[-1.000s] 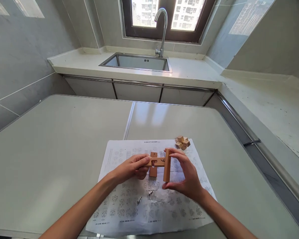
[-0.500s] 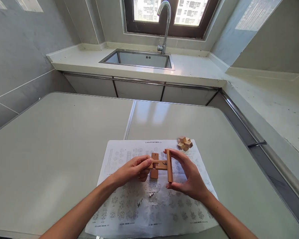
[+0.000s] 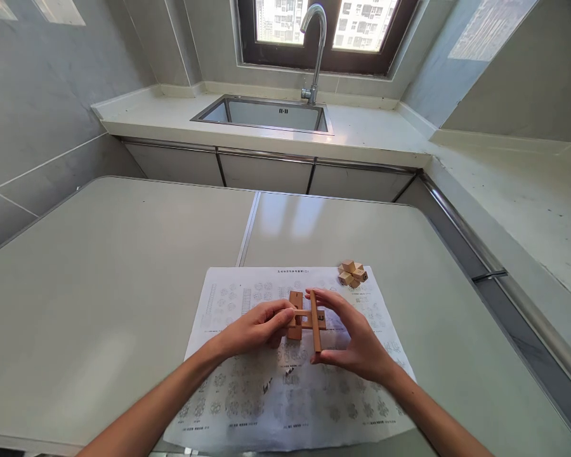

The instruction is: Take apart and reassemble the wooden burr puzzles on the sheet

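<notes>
Brown wooden slotted bar (image 3: pixel 322 324) sits pinched in the left hand (image 3: pixel 262 325); the half-open right hand (image 3: pixel 359 333) spans a narrow wooden bar (image 3: pixel 316 331), now shifted inward across it, exposing its marked end. A brown wooden block (image 3: pixel 295 298) and pale wooden cluster (image 3: pixel 352 274) lie on printed paper (image 3: pixel 247 406).

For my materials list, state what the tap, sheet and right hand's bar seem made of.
Tap: likely polished metal, by its silvery shine.
Sheet: matte paper, by its creases and print.
Bar in right hand: probably smooth wood, by its brown colour.
</notes>
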### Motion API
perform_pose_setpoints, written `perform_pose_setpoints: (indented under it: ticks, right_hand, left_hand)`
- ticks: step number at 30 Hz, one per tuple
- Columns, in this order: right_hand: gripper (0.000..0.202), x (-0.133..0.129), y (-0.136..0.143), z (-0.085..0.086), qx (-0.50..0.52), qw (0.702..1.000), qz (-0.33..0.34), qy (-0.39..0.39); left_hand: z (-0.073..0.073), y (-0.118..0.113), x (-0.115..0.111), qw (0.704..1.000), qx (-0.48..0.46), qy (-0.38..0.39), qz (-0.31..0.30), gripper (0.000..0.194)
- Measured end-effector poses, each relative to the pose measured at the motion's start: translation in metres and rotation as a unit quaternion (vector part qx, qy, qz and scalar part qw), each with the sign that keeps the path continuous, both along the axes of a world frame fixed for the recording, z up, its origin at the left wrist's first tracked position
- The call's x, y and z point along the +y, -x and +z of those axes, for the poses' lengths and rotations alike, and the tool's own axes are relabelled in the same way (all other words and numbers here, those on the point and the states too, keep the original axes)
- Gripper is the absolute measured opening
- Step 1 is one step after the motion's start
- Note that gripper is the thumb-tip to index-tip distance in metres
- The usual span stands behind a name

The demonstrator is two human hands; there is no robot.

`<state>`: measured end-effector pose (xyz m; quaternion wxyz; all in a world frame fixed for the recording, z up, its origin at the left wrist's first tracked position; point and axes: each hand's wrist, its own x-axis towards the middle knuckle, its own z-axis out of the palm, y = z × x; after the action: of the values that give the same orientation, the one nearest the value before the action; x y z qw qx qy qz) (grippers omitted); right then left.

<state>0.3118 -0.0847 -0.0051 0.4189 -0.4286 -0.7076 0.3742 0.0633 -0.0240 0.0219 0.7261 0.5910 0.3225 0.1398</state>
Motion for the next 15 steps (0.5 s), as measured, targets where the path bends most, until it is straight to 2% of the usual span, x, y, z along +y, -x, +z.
perform_pose_setpoints:
  ticks: [4, 10, 15]
  right_hand:
    - [0.101, -0.001, 0.003, -0.002, -0.017, 1.000, 0.008, -0.004]
    - [0.100, -0.005, 0.008, -0.005, -0.032, 0.999, 0.036, -0.012]
    - [0.101, -0.006, 0.008, -0.007, -0.030, 0.999, 0.021, 0.001]
  left_hand:
    - [0.001, -0.004, -0.005, 0.999, 0.013, -0.035, -0.014, 0.043]
    - [0.001, -0.011, -0.017, 0.991, 0.015, -0.135, -0.010, 0.040]
    - [0.001, -0.013, -0.021, 0.990, 0.024, -0.137, -0.003, 0.042]
